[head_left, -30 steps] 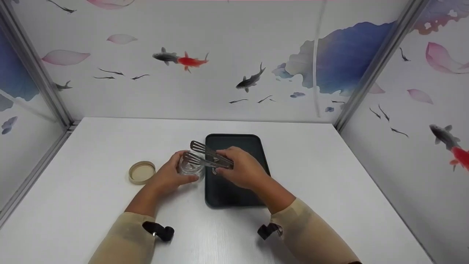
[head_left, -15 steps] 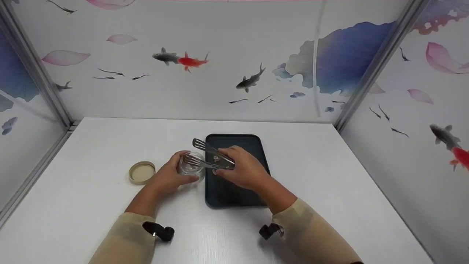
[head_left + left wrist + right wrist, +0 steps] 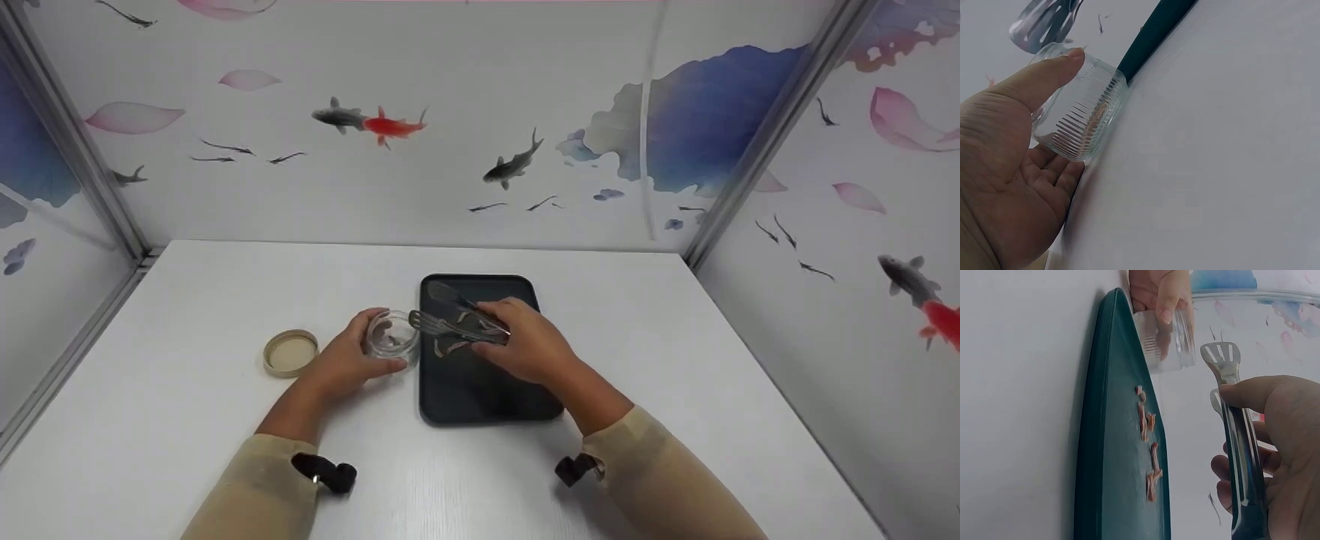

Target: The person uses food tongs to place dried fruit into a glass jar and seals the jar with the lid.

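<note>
My left hand (image 3: 337, 362) grips a clear glass jar (image 3: 393, 346) at the tray's left edge, thumb on one side and fingers on the other. Through the jar's ribbed glass in the left wrist view, a small brownish piece (image 3: 1095, 119) shows. Metal slotted tongs (image 3: 442, 326) are in my right hand (image 3: 529, 341), their arms spread apart with nothing between the tips. They hover over the dark tray (image 3: 487, 401), slightly right of the jar's mouth. Several small reddish-brown strips (image 3: 1143, 422) lie on the tray, partly covered by the tongs in the head view.
A round beige lid (image 3: 291, 353) lies on the white table (image 3: 225, 300), left of my left forearm. Printed wall panels (image 3: 450, 75) with fish stand behind the table and at both sides. Each sleeve carries a black strapped camera.
The tongs first spread apart over the jar's mouth, then moved right with my right hand to over the tray. My left hand and the jar have stayed in place.
</note>
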`<state>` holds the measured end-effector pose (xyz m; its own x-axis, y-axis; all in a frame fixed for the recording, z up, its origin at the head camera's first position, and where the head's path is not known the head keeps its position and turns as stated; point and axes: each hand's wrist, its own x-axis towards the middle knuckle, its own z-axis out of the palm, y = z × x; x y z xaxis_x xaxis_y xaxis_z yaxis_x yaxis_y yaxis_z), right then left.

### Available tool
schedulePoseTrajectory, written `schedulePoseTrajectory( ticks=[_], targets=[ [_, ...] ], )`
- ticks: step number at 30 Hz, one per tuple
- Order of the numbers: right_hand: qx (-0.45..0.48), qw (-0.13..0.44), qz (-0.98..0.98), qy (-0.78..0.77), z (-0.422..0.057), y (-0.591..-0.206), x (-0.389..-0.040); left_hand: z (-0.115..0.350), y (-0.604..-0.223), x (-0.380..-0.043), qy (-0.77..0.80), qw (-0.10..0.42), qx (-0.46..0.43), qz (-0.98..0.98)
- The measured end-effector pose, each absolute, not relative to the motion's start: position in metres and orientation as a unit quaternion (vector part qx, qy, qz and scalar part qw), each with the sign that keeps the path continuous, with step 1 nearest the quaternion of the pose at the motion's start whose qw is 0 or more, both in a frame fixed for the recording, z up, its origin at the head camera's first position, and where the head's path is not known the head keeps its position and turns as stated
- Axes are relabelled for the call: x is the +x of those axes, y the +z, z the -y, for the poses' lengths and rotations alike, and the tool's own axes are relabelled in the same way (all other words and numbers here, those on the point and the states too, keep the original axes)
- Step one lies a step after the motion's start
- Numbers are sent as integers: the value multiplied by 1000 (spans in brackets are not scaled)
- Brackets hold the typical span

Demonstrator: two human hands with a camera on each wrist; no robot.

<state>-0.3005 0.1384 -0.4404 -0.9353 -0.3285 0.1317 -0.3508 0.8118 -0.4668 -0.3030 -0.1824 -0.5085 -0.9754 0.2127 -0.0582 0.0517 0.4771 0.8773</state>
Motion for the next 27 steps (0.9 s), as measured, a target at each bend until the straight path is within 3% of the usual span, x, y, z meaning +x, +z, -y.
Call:
schedulePoseTrajectory(
  ticks=[27],
  targets=[
    [109, -8, 967, 232, -194, -460, -318, 182, -509, -302, 500, 76, 71, -860]
  ],
)
